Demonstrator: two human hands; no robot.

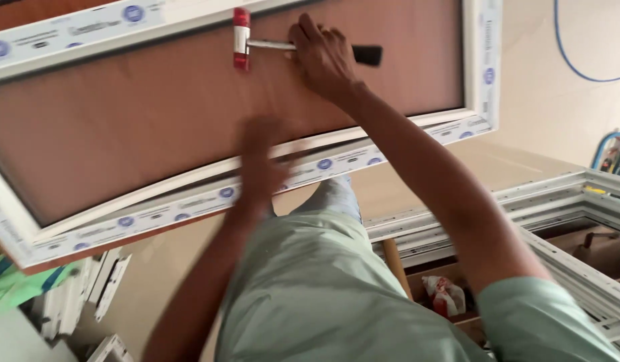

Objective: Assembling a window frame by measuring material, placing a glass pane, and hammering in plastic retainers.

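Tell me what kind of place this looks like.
Probably a window-making workshop or fitting site. The right hand holds a red-and-white mallet over a white window frame still wearing its protective film, the left hand presses on that frame, and more white frames lie stacked nearby.

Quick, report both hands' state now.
Left hand: pressed on the white frame; blurred, grip cannot be told.
Right hand: closed around the mallet.

Beige wall [544, 87] with blue cable [570, 62] looping across; stacked white frames [578, 201] at right; more white profile pieces [89, 288] low left.
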